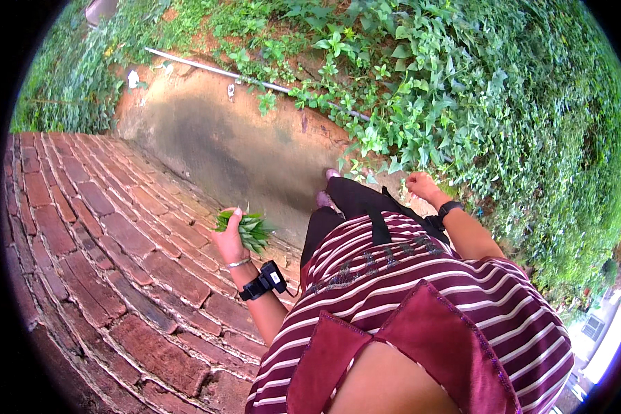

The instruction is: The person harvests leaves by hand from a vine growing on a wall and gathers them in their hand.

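Note:
My left hand (229, 240) is closed around a small bunch of green leaves (254, 233), beside the brick wall. The thumb lies over the leaves, and their pointed tips fan out to the right of the hand. Off to the right, my right hand (421, 186) hangs near the leafy plants with its fingers curled in; whether anything is inside them is too small to make out. A black strap with a small box (272, 276) is on my left wrist, and a black band (450, 208) is on the right one.
A red brick wall (117, 276) rises along the left. Ahead runs a bare, stained concrete path (255, 145), with a thin grey pipe (217, 70) along its far edge. Dense green plants (476, 90) crowd the far side and the right. White scraps (133, 79) lie at the path's far left.

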`<state>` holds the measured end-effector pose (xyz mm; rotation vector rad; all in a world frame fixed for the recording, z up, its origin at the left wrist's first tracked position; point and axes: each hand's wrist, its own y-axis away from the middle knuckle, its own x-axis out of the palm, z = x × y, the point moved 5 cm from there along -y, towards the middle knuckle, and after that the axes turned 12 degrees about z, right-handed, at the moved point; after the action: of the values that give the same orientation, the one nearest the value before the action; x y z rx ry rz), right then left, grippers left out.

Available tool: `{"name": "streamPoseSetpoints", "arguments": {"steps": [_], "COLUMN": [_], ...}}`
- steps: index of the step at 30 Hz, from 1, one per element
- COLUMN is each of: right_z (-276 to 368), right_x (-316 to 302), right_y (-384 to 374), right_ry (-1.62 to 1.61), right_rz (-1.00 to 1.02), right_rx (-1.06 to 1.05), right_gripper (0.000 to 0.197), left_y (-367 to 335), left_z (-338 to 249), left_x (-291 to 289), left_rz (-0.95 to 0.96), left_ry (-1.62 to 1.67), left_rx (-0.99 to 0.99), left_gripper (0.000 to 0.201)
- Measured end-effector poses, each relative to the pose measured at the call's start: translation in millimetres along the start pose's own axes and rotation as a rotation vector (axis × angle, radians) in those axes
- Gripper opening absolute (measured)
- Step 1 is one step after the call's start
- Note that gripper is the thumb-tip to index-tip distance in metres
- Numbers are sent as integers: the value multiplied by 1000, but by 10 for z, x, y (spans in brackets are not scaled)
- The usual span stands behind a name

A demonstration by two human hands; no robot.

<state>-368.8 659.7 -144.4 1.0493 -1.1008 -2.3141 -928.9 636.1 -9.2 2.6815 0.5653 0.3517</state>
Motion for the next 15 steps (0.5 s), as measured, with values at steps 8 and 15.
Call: {"name": "streamPoseSetpoints", "arguments": {"steps": [8,15], "right_z": [-519,-569], "right_x": [-89,-129], "right_y": [-400,-460], "right_ry": [-155,-473], "right_rz": [2,74], "right_rx": [124,107], "right_gripper": [19,13], "left_y": [-257,-527], "left_z": [-332,-612], "left_x": [475,980], "left_rz": [11,64], "left_ry": [-13,-124], "left_rx": [31,33], "left_gripper": [10,12]}}
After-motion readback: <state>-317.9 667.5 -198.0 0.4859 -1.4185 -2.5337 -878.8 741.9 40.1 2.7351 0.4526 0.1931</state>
